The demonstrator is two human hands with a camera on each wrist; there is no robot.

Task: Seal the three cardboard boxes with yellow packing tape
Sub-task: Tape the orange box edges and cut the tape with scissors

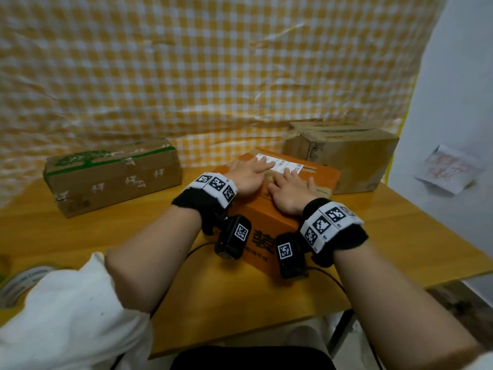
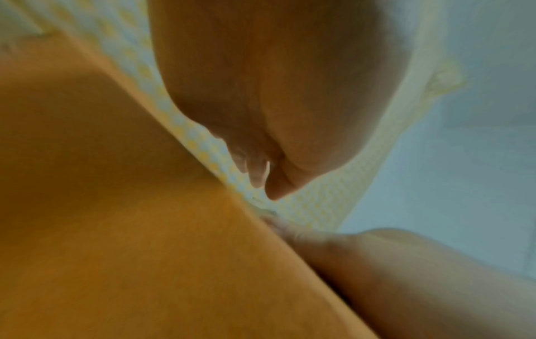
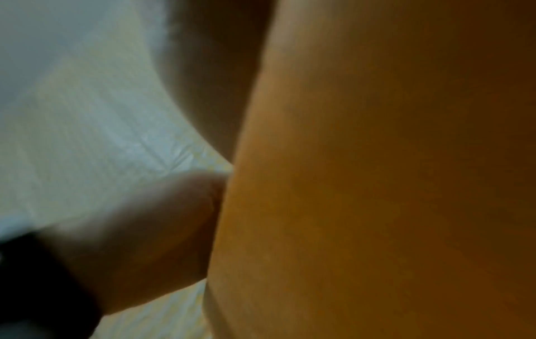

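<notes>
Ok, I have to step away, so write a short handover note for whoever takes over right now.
Left hand and right hand: both flat, fingers straight, pressing on top of the orange box at mid-table.
Box with green print sits far left; brown box far right, strips of tape already across its top.
Tape roll lies at the table's near-left edge.
Orange box's seal can't be judged under the hands. Check all three; tape any still unsealed.

Makeshift packing spot: wooden table (image 1: 400, 236), gingham backdrop (image 1: 186, 76).

Soft even light, blurred wrist views
</notes>
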